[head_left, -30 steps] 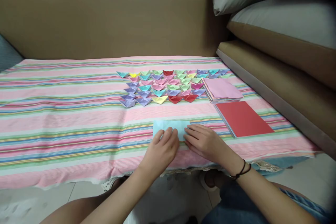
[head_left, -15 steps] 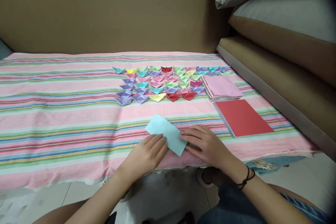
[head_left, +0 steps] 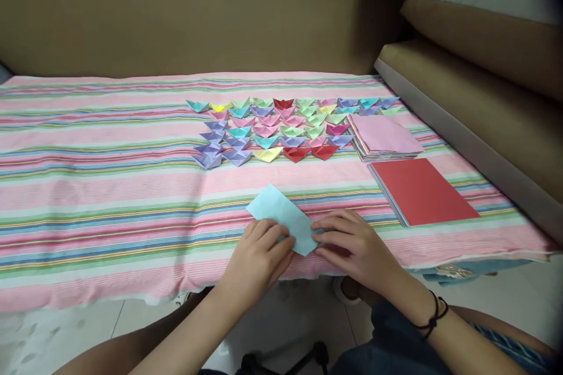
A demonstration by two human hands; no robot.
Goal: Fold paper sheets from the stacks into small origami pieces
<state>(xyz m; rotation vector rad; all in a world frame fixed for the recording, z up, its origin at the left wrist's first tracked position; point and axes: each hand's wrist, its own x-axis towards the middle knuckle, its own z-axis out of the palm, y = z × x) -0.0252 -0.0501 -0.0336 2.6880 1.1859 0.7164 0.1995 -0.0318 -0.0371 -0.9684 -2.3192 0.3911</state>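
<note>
A light-blue rectangular paper sheet (head_left: 278,205) lies at the near middle of a pink, multicolour-striped cloth (head_left: 109,193), set diagonally from far left to near right. The left hand (head_left: 259,252) is at the near long edge of the sheet; its fingers are bent, close together, with the tips on the paper. Whether they grip it or only press on it cannot be told. The right hand (head_left: 363,246) is at the near right end; its fingers are narrowed and hold the right corner, thumb on the near side. A black cord bracelet (head_left: 432,323) encircles the right wrist.

Beyond the sheet, small multicoloured folded-paper boats (head_left: 266,129) stand in rows; the nearest row includes one yellow and two red units. To their right is a stack of square paper topped by pink (head_left: 387,133). Just nearer is a second stack topped by red (head_left: 424,192). A brown backrest (head_left: 197,12) forms the far side; a brown-and-grey cushion (head_left: 484,17) is at far right.
</note>
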